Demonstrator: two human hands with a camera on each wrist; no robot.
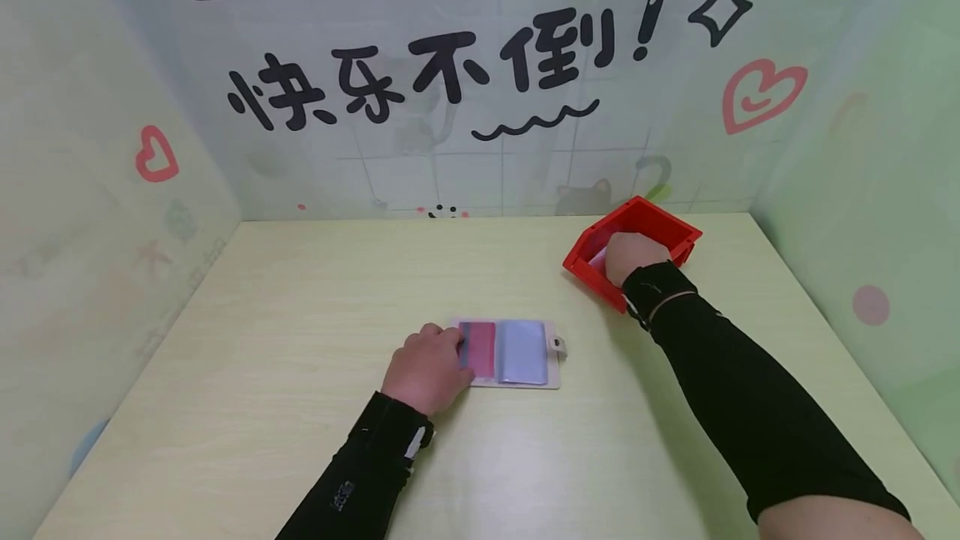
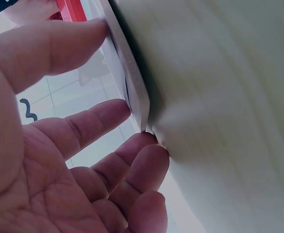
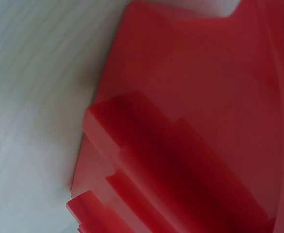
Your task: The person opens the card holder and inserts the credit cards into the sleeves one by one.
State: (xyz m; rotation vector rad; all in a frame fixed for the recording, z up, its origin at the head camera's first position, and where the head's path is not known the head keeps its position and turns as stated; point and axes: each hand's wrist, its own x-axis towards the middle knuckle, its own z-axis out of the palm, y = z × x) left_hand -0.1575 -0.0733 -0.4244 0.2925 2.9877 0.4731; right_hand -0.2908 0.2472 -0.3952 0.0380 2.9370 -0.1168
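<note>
A small card holder [image 1: 552, 357] lies spread on the table, with clear sleeves and a snap tab at its right side. A pink card [image 1: 482, 348] shows in its left sleeve; the right sleeve looks pale blue. My left hand [image 1: 429, 369] rests at the holder's left edge, thumb and index fingertips touching it. In the left wrist view, the other fingertips of the left hand [image 2: 78, 145] are by the holder's corner and the tabletop. My right hand [image 1: 636, 258] reaches into a red box [image 1: 660, 219]; its fingers are hidden. Something pale pink [image 1: 597, 261] shows inside beside that hand.
The pale wooden table [image 1: 300, 298] is bounded by a printed backdrop [image 1: 450, 182] behind and on both sides. The red box stands near the back right, angled, with stepped ridges on its outside [image 3: 146, 145] in the right wrist view.
</note>
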